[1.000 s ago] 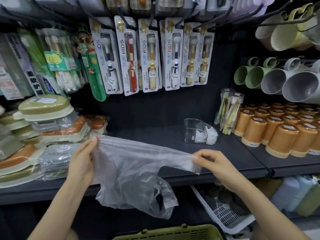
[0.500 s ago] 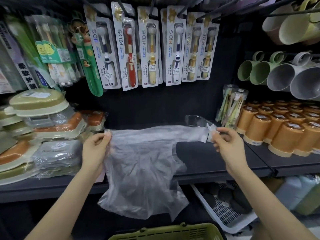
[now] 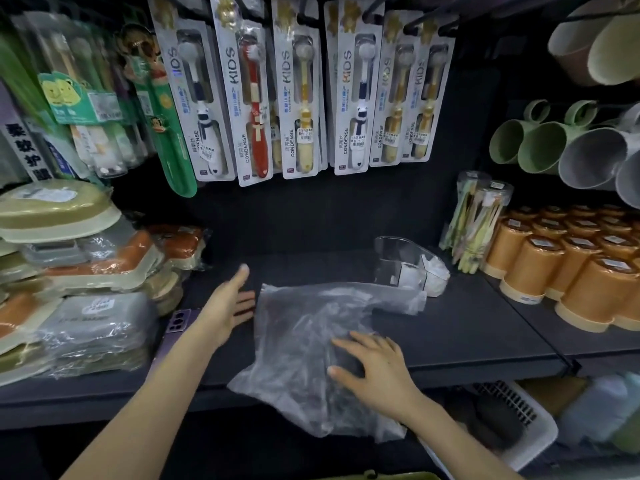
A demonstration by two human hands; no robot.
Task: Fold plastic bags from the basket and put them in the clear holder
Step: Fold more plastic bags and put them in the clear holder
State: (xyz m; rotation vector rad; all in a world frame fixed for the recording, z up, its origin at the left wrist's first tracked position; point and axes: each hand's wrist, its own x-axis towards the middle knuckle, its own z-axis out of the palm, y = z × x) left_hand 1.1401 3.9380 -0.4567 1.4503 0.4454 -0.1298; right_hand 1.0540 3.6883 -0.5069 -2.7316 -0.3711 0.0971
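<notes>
The plastic bag [image 3: 311, 327] lay spread on the dark shelf [image 3: 467, 327], its lower part hanging over the front edge and one handle [image 3: 398, 299] reaching right toward the clear holder [image 3: 398, 261]. The right hand [image 3: 374, 368] rested flat on the bag near the shelf's front edge, fingers spread, pressing the film down. The left hand [image 3: 225, 306] was open, fingers straight and thumb raised, just beside the bag's left edge; whether its fingertips touched the film could not be told. The holder stood at the back of the shelf with some white bags [image 3: 433, 271] already in it. Only the rim of the green basket [image 3: 374, 475] showed at the bottom of the view.

The step in hand looked like flattening the bag before a first fold. To do it well, the right hand would probably best serve as an anchor while the left swept across to push the air out, since the film looked wrinkled. The overhanging part should likely be drawn up onto the shelf first, or the fold would come out crooked. Thin film would slide easily on the smooth shelf, so light, even pressure seemed wiser than a quick wipe. A purple phone [image 3: 180, 320] lay beside the left forearm, near enough to be knocked.
</notes>
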